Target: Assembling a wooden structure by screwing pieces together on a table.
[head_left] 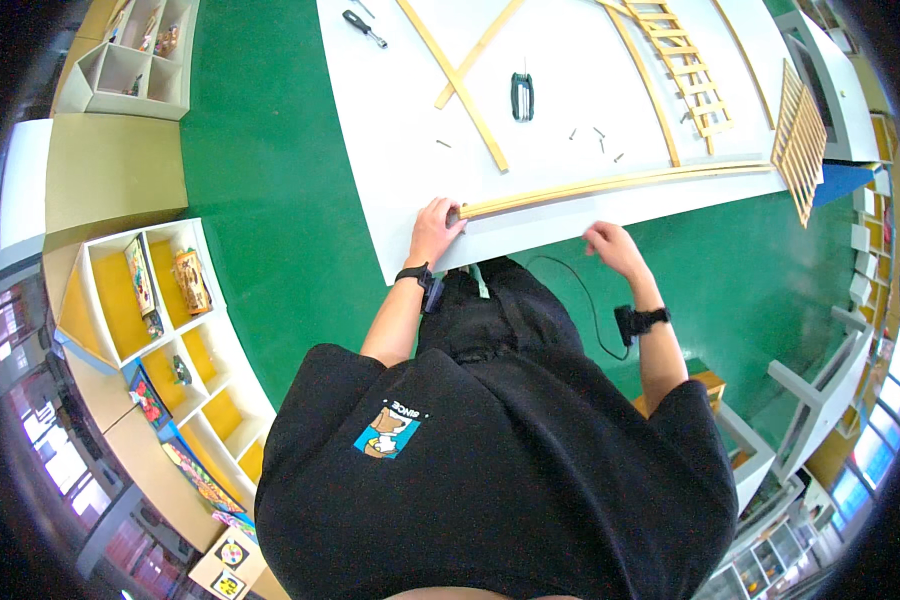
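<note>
Green floor [260, 150] surrounds the white tabletop [390, 130], whose middle serves here as the centre of the dial. A pair of long wooden strips [570, 191] lies side by side along the near edge, running from about seven o'clock to four. The ladder-like wooden frame [690, 70] sits at two o'clock, the slatted panel [798, 140] at three, jutting past the edge, and the crossed strips [455, 85] toward ten. The left hand [435, 229], at half past seven, grasps the near-left end of the paired strips with its fingers. The right hand [615, 248] hangs just off the near edge toward six, its fingers bent and blurred; whether they are clenched cannot be told. A dark-handled screwdriver [356, 20] lies at ten, the black folding tool [522, 97] just left of centre, and several small screws [600, 133] at five.
</note>
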Motion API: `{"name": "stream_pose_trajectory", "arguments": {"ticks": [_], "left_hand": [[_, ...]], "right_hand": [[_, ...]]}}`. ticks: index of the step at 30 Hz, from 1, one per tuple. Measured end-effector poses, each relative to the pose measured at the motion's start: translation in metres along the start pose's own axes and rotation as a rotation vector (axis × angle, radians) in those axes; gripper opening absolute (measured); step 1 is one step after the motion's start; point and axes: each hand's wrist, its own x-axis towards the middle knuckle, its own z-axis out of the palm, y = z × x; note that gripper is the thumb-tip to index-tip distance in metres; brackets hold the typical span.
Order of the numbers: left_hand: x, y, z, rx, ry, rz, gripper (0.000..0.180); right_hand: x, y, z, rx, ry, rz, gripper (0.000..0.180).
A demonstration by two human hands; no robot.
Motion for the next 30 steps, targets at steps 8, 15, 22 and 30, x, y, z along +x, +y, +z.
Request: {"name": "stream_pose_trajectory", "arguments": {"ticks": [8, 15, 22, 30], "left_hand": [[-0.002, 0.005, 0.0, -0.066, 0.016, -0.041, 0.029], [-0.016, 0.019, -0.001, -0.104, 0.06, -0.171, 0.034], [-0.069, 0.032, -0.007, -0.046, 0.314, -0.47, 0.029], [-0.05, 0.081, 0.016, -0.063, 0.433, -0.537, 0.018]], "right_hand": [[-0.004, 0.002, 0.004, 0.162, 0.113, 0.063, 0.023], [0.159, -0.07, 0.051, -0.288, 0.363, -0.378, 0.031], [0.216, -0.116, 0.075, -0.435, 0.008, -0.197, 0.039], [0.204, -0.077, 0.003, -0.008, -0.24, -0.301, 0.027]]}}
